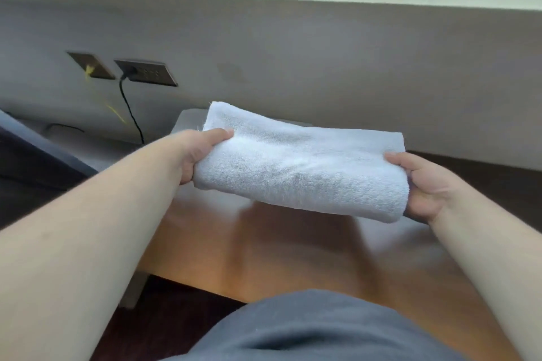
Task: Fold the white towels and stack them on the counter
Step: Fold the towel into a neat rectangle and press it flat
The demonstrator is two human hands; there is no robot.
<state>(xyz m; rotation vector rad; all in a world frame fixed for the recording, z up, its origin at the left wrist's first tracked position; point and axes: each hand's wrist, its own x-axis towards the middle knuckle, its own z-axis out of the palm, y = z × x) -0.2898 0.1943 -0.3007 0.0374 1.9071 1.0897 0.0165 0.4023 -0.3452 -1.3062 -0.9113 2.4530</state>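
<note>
A folded white towel [299, 164] hangs in the air above the wooden counter [264, 258], held level between both hands. My left hand [202, 152] grips its left end, thumb on top and fingers underneath. At the towel's right end my right hand [422, 184] grips it the same way. Behind the towel, part of something pale [190, 120] lies on the counter near the wall; I cannot tell whether it is another towel.
A grey wall panel [322, 67] rises behind the counter, with two wall sockets [146, 72] and a black cable [129, 108] hanging down at the left. A dark chair or seat edge [35, 155] sits at the far left. My grey garment [322, 328] fills the lower middle.
</note>
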